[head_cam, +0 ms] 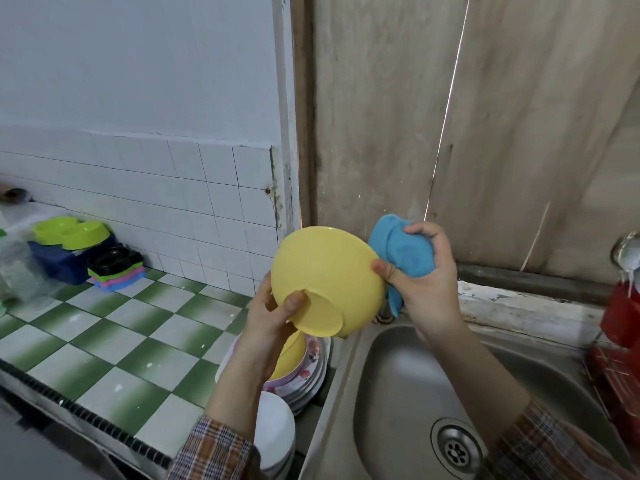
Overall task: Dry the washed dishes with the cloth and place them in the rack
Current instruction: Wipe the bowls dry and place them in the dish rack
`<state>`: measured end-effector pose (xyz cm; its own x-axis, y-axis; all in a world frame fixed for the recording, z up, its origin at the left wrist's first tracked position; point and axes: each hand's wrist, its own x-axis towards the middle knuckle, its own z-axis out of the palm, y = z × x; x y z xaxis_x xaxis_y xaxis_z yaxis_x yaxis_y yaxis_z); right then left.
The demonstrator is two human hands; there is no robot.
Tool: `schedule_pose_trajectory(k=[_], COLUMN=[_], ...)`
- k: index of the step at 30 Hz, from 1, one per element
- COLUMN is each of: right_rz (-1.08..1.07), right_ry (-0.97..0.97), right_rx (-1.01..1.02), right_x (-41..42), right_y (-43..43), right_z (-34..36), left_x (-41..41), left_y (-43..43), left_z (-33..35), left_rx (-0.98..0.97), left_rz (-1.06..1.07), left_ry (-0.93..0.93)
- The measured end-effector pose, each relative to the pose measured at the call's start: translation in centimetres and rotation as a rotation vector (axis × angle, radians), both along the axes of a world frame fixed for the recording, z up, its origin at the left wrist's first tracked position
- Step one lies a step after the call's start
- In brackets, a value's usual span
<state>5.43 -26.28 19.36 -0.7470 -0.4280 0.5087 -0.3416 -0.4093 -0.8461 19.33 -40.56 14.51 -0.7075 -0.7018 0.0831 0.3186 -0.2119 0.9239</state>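
Yellow bowl (329, 271), upturned above the left rim of the sink (348, 382): left hand (268, 317) fingers grip its foot, right hand (427, 296) fingers clamp the blue cloth (403, 252) against it. Stacked dishes (306, 374) at the right edge of the surface (121, 334) suggest much drying remains.

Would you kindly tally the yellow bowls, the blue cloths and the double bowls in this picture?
Yellow bowls: 2, one held up, one on the plate stack
Blue cloths: 1
Double bowls: 2, lime-green and black
Total: 5
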Motion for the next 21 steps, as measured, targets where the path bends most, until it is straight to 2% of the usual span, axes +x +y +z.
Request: schedule_pose_trajectory(k=[3,5,7,10,12,14,16,21], right_rz=[-0.152,-0.292,-0.301,-0.109,-0.117,-0.204,-0.270,-0.427], right_ry=[0.099,0.213,0.283,0.415,0.593,0.712,0.725,0.675], right_rx=[-0.068,-0.044,0.033,0.368,0.683,0.882,0.878,0.683], right_x=[0.7,0.7,0.4,0.6,1.4,2.3,2.8,2.2], right_y=[0.2,0.8,2.1,4.2,4.8,4.8,4.9,6.9], right_z=[-0.2,-0.3,0.0,1.0,0.9,0.2,-0.7,-3.0], left_x=[-0.3,-0.3,-0.1,0.3,0.3,0.1,-0.2,-1.4], left_y=[0.5,0.9,1.1,0.8,1.1,1.8,2.8,4.6], left_z=[-0.1,0.3,1.2,2.3,2.8,3.2,3.6,4.2], left_rx=[0.004,0.020,0.072,0.075,-0.027,-0.115,-0.173,-0.252], left_rz=[0.121,0.170,0.196,0.214,0.192,0.160,0.115,-0.014], left_ry=[-0.043,-0.084,-0.097,-0.109,-0.155,-0.185,-0.173,-0.171])
